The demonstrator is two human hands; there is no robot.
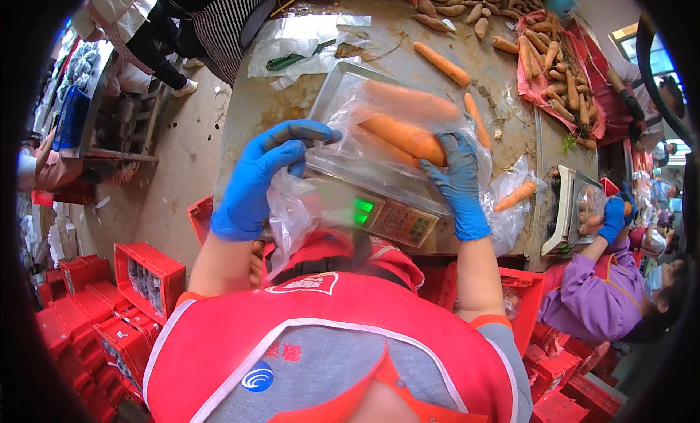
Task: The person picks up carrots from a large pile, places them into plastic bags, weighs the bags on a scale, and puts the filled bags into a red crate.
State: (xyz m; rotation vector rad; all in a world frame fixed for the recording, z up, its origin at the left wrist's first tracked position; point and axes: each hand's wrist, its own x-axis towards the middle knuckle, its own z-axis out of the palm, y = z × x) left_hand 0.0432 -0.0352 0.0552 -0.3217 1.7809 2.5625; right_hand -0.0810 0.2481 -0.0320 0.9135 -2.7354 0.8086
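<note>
Several large carrots (404,134) lie inside a clear plastic bag (292,201) over the metal pan (334,90) of a digital scale. My left hand (260,174), in a blue glove, pinches the bag near its open end, which hangs down towards me. At the bag's other end my right hand (460,179), also gloved, grips the carrots through the plastic. The carrots are slightly blurred, and whether they rest on the pan I cannot tell. Green digits glow on the scale's display (363,209), beside its keypad (402,223).
Loose carrots (443,64) and a bag holding a carrot (515,196) lie on the metal table (257,108). Beyond are a sack of carrots (558,67) and a pile of roots (481,2). A co-worker (607,297) works at another scale (569,209). Red crates (147,281) stand below left.
</note>
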